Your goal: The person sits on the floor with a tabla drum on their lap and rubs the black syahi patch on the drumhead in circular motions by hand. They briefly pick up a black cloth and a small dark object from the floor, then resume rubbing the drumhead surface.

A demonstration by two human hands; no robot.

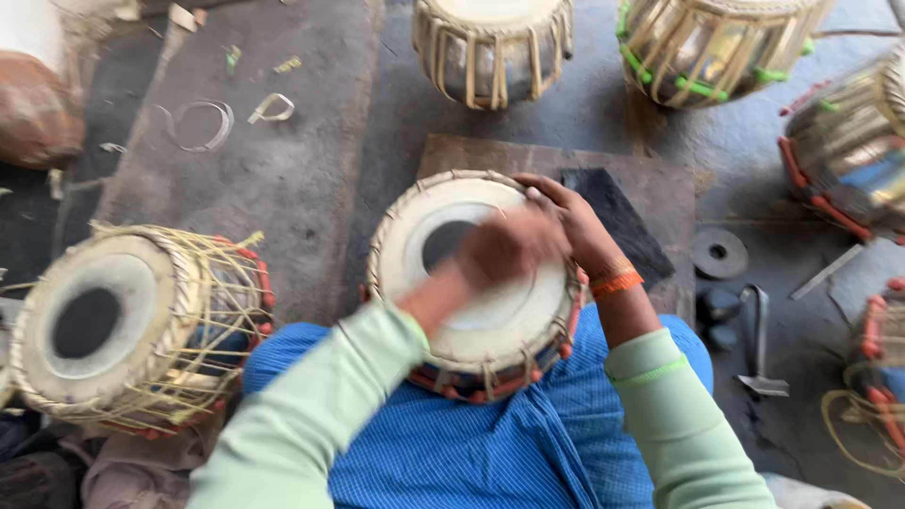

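The drum (476,283), cream-skinned with 1 black centre spot, sits on the lap; the right hand (570,221) curls over its rim, while the left hand (504,250) is too blurred to tell its grip.

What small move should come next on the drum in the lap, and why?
Probably another stroke across the drumhead: the left hand is motion-blurred over it near the black spot, while the right hand grips the far rim.
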